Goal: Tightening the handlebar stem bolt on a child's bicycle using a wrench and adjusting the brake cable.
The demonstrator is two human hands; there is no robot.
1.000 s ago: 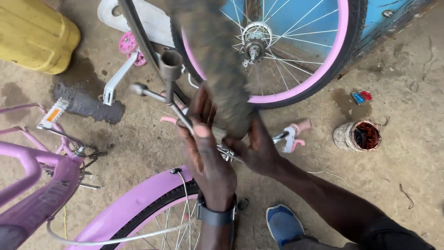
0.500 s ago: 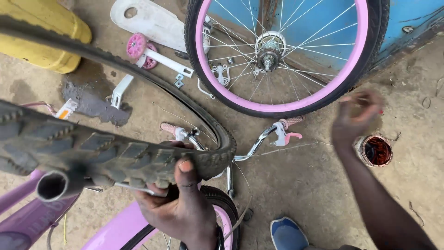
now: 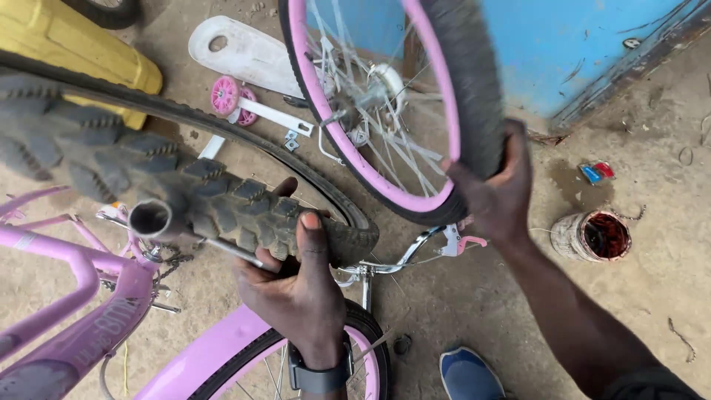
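My left hand [image 3: 295,285] grips a loose black knobby tyre [image 3: 222,200] and a thin metal rod beside a grey tube end [image 3: 150,218]. The tyre stretches from the upper left down to the middle of the view. My right hand [image 3: 495,194] holds a bicycle wheel with a pink rim [image 3: 437,81] and black tyre by its lower edge, lifted off the ground and tilted. Silver spokes and the hub [image 3: 378,92] show inside the wheel. Below both hands lies a chrome handlebar with a pink brake lever [image 3: 452,241].
A pink bicycle frame [image 3: 67,296] and its fendered wheel [image 3: 244,355] fill the lower left. A yellow container [image 3: 81,55], a white chain guard [image 3: 244,52], pink training wheels [image 3: 226,95], a small tin [image 3: 596,237] and a blue wall [image 3: 563,44] surround the dirt ground. My blue shoe [image 3: 466,374] is at the bottom.
My right hand moved from near the tin to the pink-rimmed wheel, took hold of it and lifted it up and tilted. The left hand keeps its grip on the loose tyre.
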